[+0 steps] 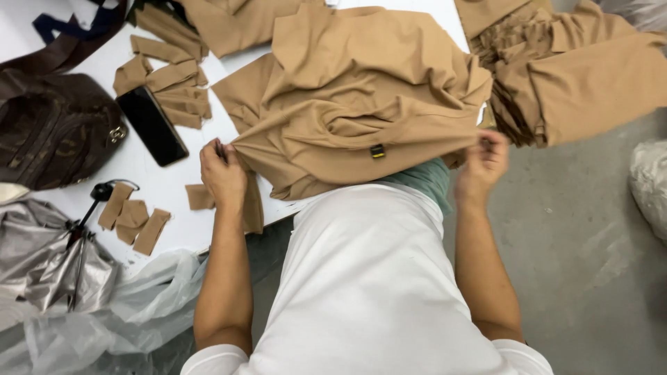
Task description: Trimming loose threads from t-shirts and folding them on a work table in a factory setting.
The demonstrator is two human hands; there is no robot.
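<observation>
A crumpled tan garment point(354, 90) lies on the white table point(167, 187) in front of me, with a small dark label on its near hem. My left hand point(222, 173) pinches the left end of that hem at the table's front edge. My right hand point(483, 163) grips the right end of the hem, just off the table's corner. The hem is stretched between both hands. My white shirt fills the lower middle of the view.
A black phone point(151, 125) lies left of the garment beside small tan fabric strips point(170, 80). More strips point(132, 219) lie near the front edge. A brown bag point(52, 128) sits far left. Stacked tan fabric point(577, 69) is at right, plastic sheeting point(104, 312) below left.
</observation>
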